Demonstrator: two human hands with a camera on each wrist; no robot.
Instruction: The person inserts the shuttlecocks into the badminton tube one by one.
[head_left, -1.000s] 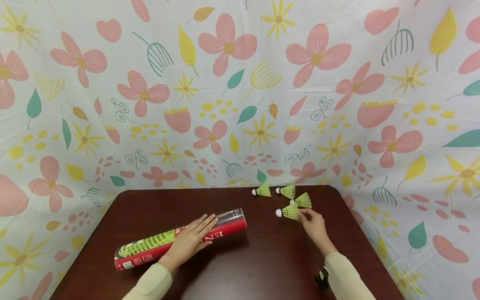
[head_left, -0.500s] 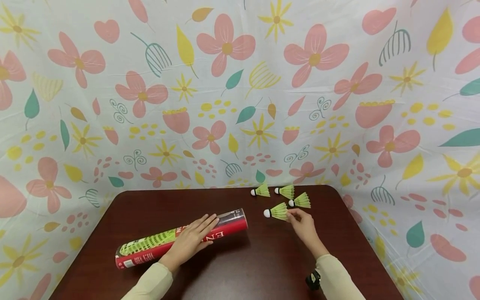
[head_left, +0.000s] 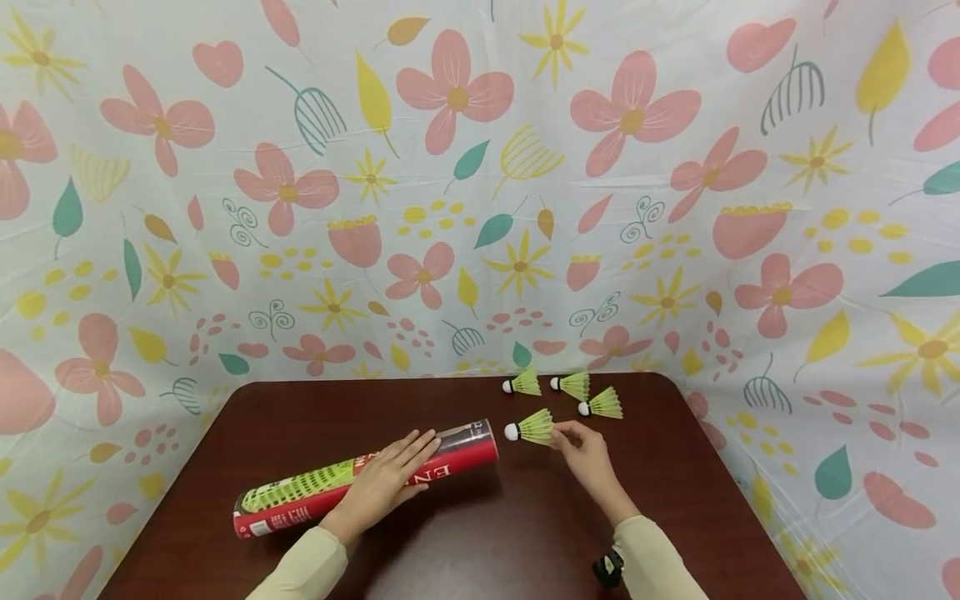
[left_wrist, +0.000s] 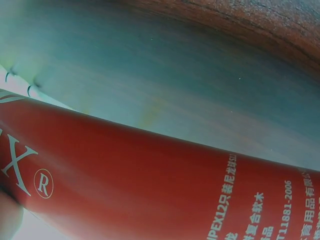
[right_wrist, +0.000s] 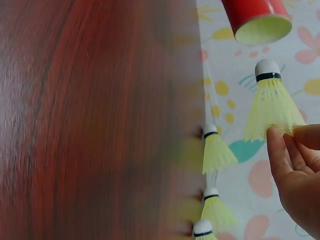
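Observation:
A red shuttlecock tube (head_left: 300,508) with a black band and a shuttlecock picture slants across the left of the table. My left hand (head_left: 382,483) holds it from above, fingers across its top and thumb along the near side. In the right wrist view the tube's round mouth (right_wrist: 263,31) faces the held shuttlecock. My right hand (head_left: 585,454) pinches that yellow shuttlecock (head_left: 534,427) by its skirt edge, between thumb and fingertips. Its white cork (right_wrist: 267,67) points at the mouth, a short gap away. Printed lettering on the tube's red side (left_wrist: 125,175) fills the left wrist view.
Behind my right hand, three more yellow shuttlecocks lie near the table's back edge: one at left (head_left: 525,382), one in the middle (head_left: 573,384) and one nearer (head_left: 603,403). The dark wooden table (head_left: 525,533) backs onto a flower-printed cloth (head_left: 480,208).
My right hand has carried the pinched shuttlecock leftward, away from the other shuttlecocks and close to the tube's mouth. My left hand and the tube have hardly moved.

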